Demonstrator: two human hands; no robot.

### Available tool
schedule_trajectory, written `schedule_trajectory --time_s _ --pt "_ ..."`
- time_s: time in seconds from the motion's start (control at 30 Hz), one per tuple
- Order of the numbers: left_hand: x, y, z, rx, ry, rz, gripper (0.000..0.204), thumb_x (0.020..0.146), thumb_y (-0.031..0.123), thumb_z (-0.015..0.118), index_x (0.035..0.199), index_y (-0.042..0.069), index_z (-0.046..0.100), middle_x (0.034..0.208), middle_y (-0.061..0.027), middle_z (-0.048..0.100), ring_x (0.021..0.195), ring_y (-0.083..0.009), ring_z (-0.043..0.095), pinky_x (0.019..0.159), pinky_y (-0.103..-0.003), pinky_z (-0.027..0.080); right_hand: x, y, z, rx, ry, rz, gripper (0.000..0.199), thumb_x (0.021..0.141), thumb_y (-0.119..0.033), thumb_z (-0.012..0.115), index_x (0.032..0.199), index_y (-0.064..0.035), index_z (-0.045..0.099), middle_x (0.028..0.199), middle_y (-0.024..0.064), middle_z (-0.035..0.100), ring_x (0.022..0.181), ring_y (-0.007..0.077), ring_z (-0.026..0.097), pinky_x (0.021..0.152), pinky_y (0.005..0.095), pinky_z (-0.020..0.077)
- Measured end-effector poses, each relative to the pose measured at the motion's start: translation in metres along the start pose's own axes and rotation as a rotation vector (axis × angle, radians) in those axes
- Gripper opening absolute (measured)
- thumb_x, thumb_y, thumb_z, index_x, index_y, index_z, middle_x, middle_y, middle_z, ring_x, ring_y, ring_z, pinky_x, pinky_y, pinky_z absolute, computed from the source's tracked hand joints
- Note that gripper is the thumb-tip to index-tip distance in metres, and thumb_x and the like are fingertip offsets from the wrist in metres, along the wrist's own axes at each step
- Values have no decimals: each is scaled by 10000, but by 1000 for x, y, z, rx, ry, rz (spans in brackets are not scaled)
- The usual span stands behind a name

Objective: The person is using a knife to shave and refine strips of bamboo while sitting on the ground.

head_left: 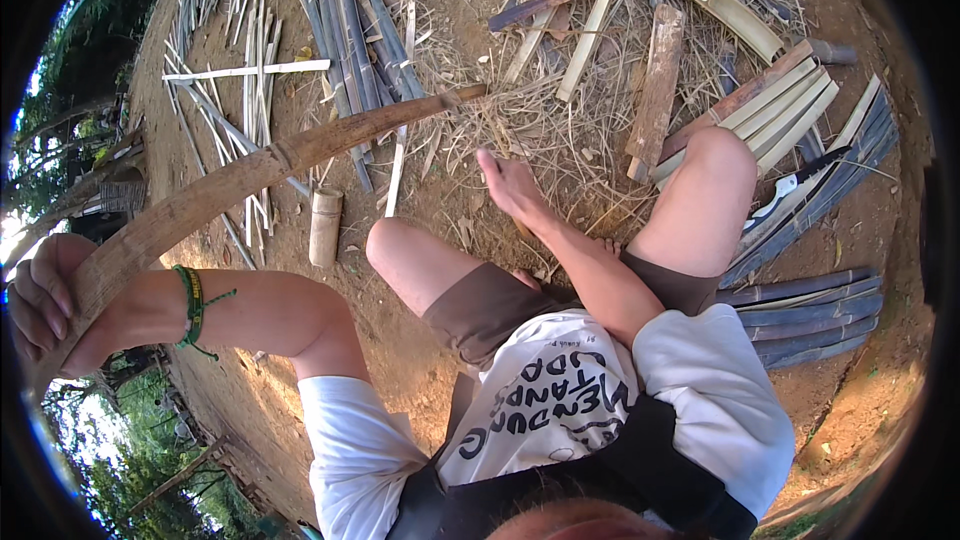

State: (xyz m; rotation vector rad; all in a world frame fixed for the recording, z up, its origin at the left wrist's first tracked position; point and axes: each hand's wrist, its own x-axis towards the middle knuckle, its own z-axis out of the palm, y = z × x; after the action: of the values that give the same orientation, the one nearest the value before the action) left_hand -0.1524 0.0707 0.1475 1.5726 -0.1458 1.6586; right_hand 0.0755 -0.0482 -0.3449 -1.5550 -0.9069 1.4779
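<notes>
My left hand (48,292) is closed round one end of a long, slightly curved brown bamboo slat (270,162), raised at the left. The slat slants up to the right, and its far tip hangs above the straw-littered ground. My right hand (515,190) is closed in front of my knees, with the thumb stretched along the top. Whatever it grips is mostly hidden; a thin brownish edge (524,229) shows just below the fist. The slat's tip lies a little beyond the right hand, apart from it.
Dark bamboo strips (350,30) and pale thin strips (258,110) lie at the far left. A short bamboo piece (326,228) stands by my left knee. At the right are split bamboo (775,115), a white-handled knife (785,195) and a dark bundle (810,315). A plank (655,90) lies among shavings.
</notes>
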Motion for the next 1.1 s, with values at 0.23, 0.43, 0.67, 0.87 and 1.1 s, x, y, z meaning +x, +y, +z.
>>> schedule_trajectory --time_s 0.23,0.43,0.67,0.87,1.1 --pt "-5 0 12 -12 11 -18 290 934 277 505 661 180 498 534 75 516 373 -22 461 360 -163 382 25 59 -16 -128 60 227 713 969 -744 283 575 -167 424 491 -84 326 392 75 256 378 325 237" --pt "-2 0 14 91 58 32 301 941 260 479 657 160 480 515 58 444 351 -59 394 386 -190 337 6 67 15 -45 125 -88 772 971 -738 285 546 -117 460 487 -16 401 434 138 364 432 425 273" --pt "-10 -4 25 332 260 124 285 919 271 481 665 145 458 517 43 417 350 -73 379 376 -205 333 -12 44 25 -12 67 -35 739 986 -712 252 558 -150 467 482 -46 378 414 87 350 364 336 272" --pt "-19 -3 36 405 316 158 263 910 242 463 673 130 449 532 27 414 376 -88 392 383 -220 341 16 35 5 -140 68 -25 715 982 -727 258 552 -177 411 473 -53 360 392 95 285 386 330 243" --pt "-16 -14 50 393 306 168 252 905 228 453 677 120 444 542 16 414 391 -97 399 387 -228 344 38 56 -26 -40 130 428 690 971 -735 308 583 -172 404 528 -85 319 432 77 238 413 297 230"
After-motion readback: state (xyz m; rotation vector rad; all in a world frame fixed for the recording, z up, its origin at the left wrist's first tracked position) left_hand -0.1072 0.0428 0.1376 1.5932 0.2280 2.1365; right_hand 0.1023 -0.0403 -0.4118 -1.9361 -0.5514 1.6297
